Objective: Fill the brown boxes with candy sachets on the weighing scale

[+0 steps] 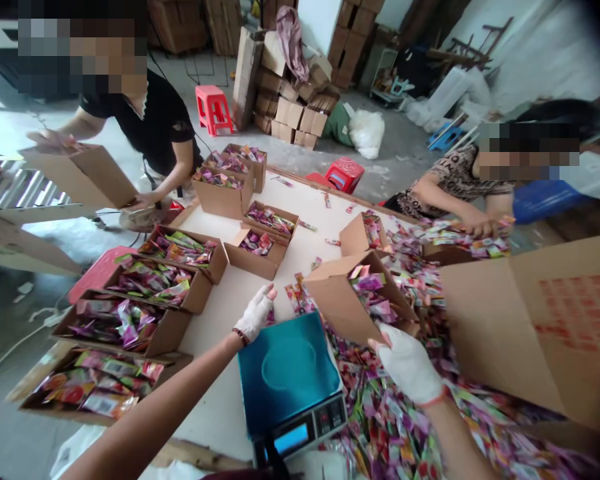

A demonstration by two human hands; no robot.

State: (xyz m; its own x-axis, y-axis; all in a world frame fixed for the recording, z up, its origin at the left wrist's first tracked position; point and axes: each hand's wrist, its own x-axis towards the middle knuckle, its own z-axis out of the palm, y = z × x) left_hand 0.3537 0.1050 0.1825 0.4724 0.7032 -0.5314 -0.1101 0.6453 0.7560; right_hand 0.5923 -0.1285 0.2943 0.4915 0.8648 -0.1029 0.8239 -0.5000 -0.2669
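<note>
My left hand (255,316), in a white glove with bare fingertips, reaches over the white table just beyond a digital scale (290,367). Its fingers are stretched out and hold nothing; a few small wrapped packets (297,295) lie just past them. The scale's blue plate has nothing on it. To the right, my gloved right hand (411,365) has its fingers closed on the near edge of a tilted cardboard box (340,300). Purple and pink packets (373,283) show inside that box. Beneath and around my right hand spreads a large heap of packets (380,413).
Filled open boxes (180,330) line the table's left side, with more boxes (225,193) at the far end. A big carton (530,320) stands at right. One person (150,120) handles a box at far left; another person's hands (480,223) rest among packets at right.
</note>
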